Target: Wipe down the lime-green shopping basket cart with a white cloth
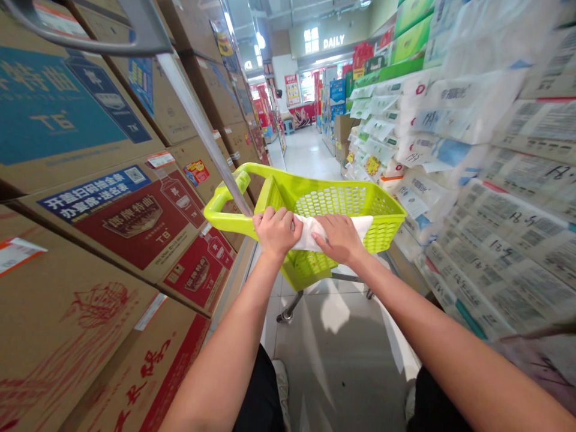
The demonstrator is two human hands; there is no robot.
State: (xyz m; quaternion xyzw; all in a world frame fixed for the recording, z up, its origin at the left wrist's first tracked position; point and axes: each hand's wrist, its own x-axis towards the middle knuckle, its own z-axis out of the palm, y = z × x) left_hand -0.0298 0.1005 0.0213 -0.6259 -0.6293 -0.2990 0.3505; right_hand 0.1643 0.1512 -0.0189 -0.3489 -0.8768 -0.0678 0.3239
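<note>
A lime-green plastic shopping cart basket [360, 207] stands in the aisle in front of me on a wheeled frame. A white cloth [315, 231] lies along its near rim. My left hand [275, 231] is closed in a fist on the rim and the cloth's left end. My right hand [339, 239] lies on the cloth with fingers pressed down and curled over it. A grey metal bar [202, 129] slants from the upper left down to the cart beside my left hand.
Stacked cardboard liquor cartons [112, 210] wall the left side. Shelves of white wrapped paper goods [495, 180] line the right. The tiled aisle floor [310, 156] runs ahead toward a "DAILY" sign [333, 41]. My shoes [281, 384] show below.
</note>
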